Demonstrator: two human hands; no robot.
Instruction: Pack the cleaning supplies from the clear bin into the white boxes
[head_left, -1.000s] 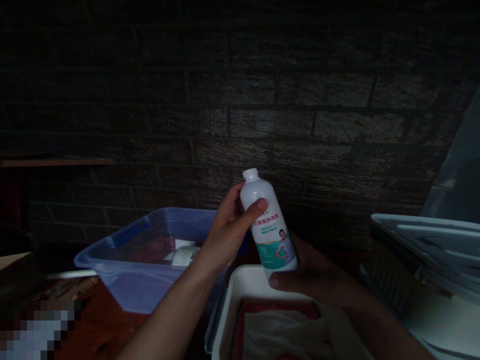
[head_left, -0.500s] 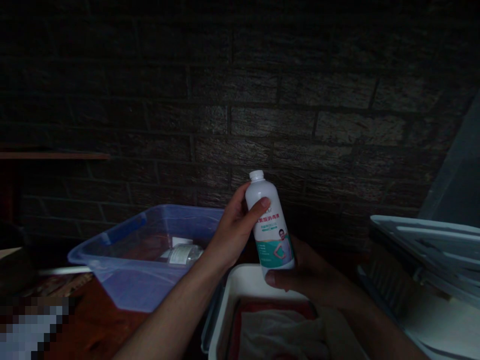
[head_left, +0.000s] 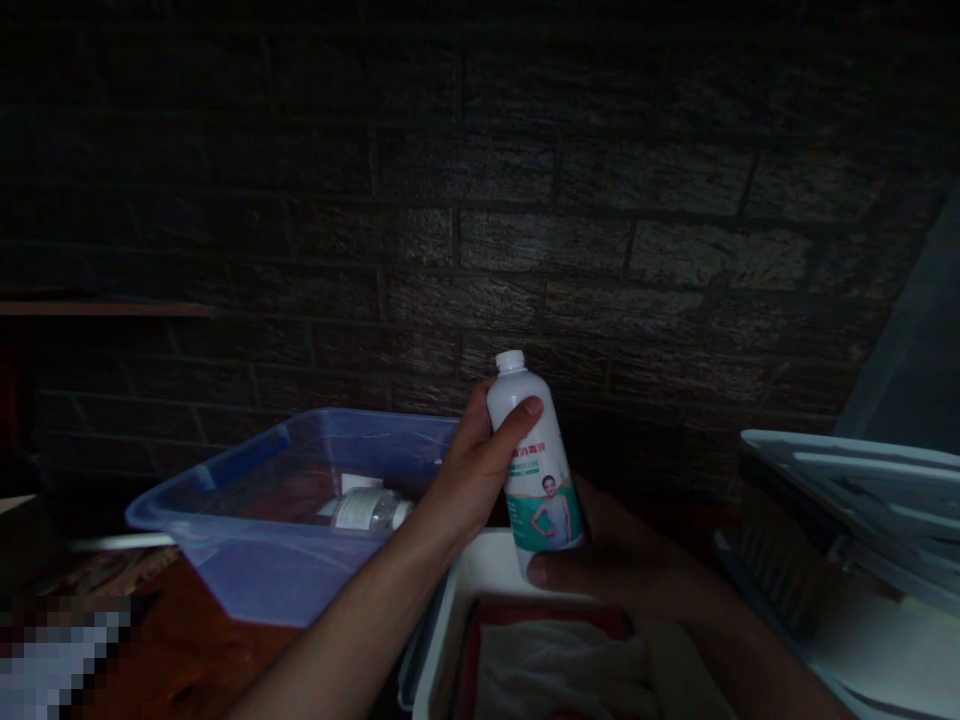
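Note:
A white disinfectant bottle (head_left: 525, 470) with a green label, red lettering and a printed figure is held up in the middle, its white cap tilted slightly left. My left hand (head_left: 487, 450) is wrapped round its upper part, thumb across the front. Lower down, my right hand (head_left: 607, 555) grips the base, with its thumb on the front and its fingers mostly hidden behind. Below the bottle stands a white tub (head_left: 491, 550) holding pale crumpled cloth (head_left: 559, 665) and something red around it.
At left, a translucent blue-purple bin (head_left: 262, 575) contains a clear bottle (head_left: 367, 508) lying on its side. A lidded container (head_left: 870, 560) stands at right. Behind is a dark brick wall (head_left: 510, 240), with a thin shelf (head_left: 105, 310) at far left.
The disinfectant bottle has turned a little in my hands, bringing the printed figure nearer the middle of its visible side. It sits slightly lower and further left.

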